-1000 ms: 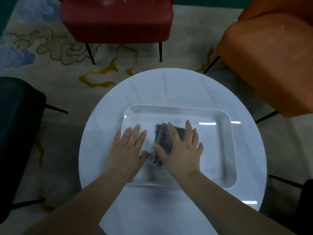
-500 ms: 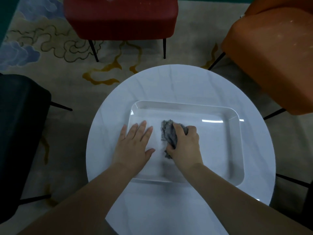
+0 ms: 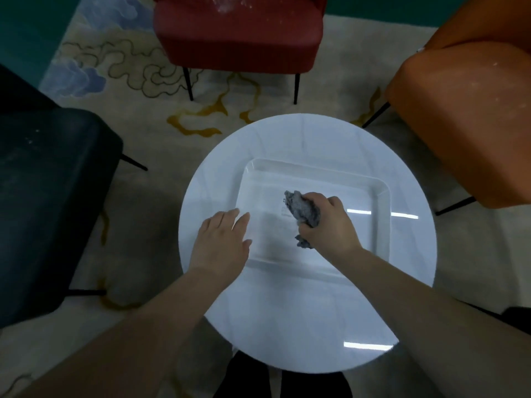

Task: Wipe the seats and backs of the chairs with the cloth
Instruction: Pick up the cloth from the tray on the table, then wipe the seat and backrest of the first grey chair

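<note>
A lounge: upholstered chairs (image 3: 238, 33) ring a round white table (image 3: 287, 311) on a patterned rug (image 3: 138, 90).

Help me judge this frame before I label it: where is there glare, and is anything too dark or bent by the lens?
Head view: bright strip reflections lie on the tray and near the edge of the round table; the black chair is nearly lost in shadow; the wide lens bows the red chair and orange chair outward; the cloth in the right hand is fairly sharp.
</note>
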Motion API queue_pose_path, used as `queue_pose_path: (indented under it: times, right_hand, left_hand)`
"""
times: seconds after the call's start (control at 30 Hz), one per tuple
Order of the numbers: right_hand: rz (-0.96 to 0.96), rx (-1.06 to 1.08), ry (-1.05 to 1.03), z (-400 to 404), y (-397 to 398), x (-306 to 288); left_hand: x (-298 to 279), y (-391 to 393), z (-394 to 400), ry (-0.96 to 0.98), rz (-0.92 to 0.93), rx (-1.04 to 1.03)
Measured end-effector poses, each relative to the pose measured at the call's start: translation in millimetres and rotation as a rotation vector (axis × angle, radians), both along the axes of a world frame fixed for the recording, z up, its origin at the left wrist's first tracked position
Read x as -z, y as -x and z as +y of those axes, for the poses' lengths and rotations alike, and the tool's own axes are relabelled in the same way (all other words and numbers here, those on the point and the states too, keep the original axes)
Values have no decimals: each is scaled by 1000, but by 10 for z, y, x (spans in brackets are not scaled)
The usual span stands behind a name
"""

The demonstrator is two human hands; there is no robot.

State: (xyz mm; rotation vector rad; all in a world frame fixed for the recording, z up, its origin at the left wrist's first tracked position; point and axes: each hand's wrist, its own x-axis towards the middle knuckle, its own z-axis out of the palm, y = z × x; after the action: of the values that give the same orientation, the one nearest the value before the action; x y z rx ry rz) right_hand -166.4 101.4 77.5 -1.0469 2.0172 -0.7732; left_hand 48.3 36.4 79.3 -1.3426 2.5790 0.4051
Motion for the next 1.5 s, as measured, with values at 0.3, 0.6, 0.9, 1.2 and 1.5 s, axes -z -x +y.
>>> queue_pose_path:
  times: [0.3, 0.6, 0.9, 1.2, 1.5]
  right_hand:
    - [145, -363, 20, 106, -352, -598]
    - [201, -877, 107, 315, -1276, -945]
    - [166, -1325, 189, 1079, -2835, -1104]
    - [137, -1691, 167, 2115, -4417, -1044]
    - [178, -2114, 230, 2960, -5557, -936]
  left_hand:
    - [-485, -685, 893, 30, -57, -357]
    - [-880, -1380, 2215, 71, -100, -825]
    - [-1058, -2304, 3749, 63, -132, -1255]
    - [-1023, -3061, 5297, 39, -185, -1656]
    - [-889, -3129, 6376, 32, -172, -2085]
